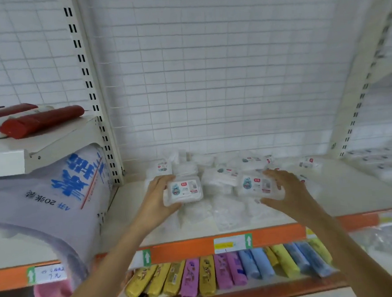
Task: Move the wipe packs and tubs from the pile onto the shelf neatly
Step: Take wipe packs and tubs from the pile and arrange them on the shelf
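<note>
A loose pile of white wipe packs and clear tubs (pixel 217 181) lies on the cream shelf (pixel 344 194) near its wire-grid back. My left hand (pixel 154 201) grips a clear wipe tub (pixel 184 191) with a blue-and-red label at the pile's left front. My right hand (pixel 287 191) grips a second labelled wipe tub (pixel 258 186) at the pile's right front. Both tubs sit low over the shelf; whether they touch it is unclear. More packs (pixel 308 162) lie scattered to the right.
A large grey sack with blue print (pixel 62 195) leans at the left of the shelf under a small shelf with red rolls (pixel 42 121). Perforated uprights (pixel 93 92) frame the bay. Coloured rolled packs (pixel 221 273) fill the shelf below the orange edge strip (pixel 192 247).
</note>
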A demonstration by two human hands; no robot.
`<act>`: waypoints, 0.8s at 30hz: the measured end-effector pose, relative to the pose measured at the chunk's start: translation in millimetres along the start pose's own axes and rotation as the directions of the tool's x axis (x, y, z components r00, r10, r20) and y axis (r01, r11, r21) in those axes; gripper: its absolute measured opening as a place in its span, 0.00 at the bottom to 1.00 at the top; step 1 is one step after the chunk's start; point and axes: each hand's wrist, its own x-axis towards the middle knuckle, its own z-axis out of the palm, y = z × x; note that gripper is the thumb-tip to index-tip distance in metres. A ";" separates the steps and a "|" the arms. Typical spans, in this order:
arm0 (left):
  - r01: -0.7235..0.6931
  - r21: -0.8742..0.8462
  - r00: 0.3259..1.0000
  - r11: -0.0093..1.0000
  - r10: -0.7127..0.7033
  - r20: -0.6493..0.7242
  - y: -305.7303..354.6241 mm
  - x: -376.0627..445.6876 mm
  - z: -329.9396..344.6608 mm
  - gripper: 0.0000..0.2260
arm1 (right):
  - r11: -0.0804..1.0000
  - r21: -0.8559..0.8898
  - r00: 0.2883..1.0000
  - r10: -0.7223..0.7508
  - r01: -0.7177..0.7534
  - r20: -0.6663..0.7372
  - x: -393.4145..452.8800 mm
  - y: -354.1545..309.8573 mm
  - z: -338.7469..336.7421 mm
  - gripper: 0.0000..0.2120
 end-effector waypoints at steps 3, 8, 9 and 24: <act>-0.070 -0.073 0.994 0.995 0.076 0.080 31.5 8.0 29.2 0.29 | 0.991 0.019 0.987 0.130 -0.129 -0.097 -35.5 36.6 -40.0 0.33; -0.135 -0.212 0.970 0.968 0.173 0.170 96.7 14.6 103.8 0.28 | 0.960 0.027 0.941 0.278 -0.279 -0.194 -105.6 100.4 -99.1 0.32; -0.139 -0.241 0.963 0.960 0.188 0.195 113.1 14.8 124.2 0.28 | 0.951 0.020 0.929 0.306 -0.308 -0.208 -122.8 114.4 -112.4 0.32; -0.151 -0.422 0.841 0.894 0.341 0.421 309.7 -20.3 371.0 0.31 | 0.803 0.005 0.742 0.553 -0.596 -0.378 -353.9 281.4 -242.7 0.33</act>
